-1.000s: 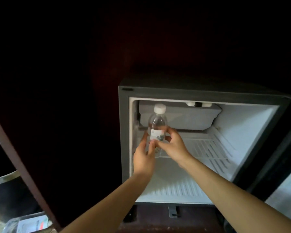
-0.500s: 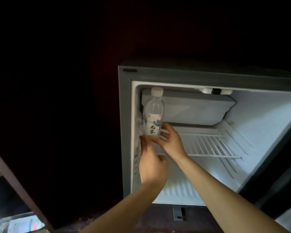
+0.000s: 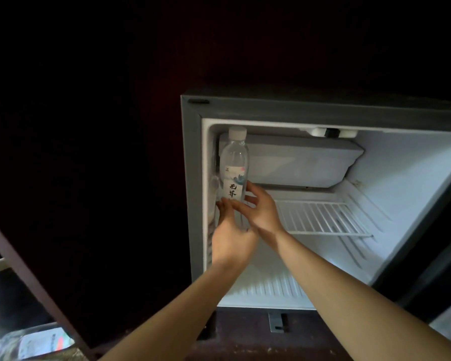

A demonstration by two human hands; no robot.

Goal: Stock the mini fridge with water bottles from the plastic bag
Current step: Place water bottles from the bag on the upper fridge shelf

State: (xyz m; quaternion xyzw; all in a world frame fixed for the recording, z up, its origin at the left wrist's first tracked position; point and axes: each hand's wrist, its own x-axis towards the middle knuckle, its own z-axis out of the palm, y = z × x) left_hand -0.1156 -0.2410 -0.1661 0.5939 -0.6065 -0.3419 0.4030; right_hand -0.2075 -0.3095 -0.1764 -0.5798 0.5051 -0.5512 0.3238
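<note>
Low in the middle of the frame, the left hand (image 3: 229, 238) lays near-straight fingers against the foot of the bottle (image 3: 235, 165). The right hand (image 3: 261, 212), just to its right, curls thumb and fingers round the lower label. The bottle stands upright above both hands, at the upper left inside the open fridge (image 3: 191, 178). It is clear and white-capped, with dark characters on a white label.
</note>
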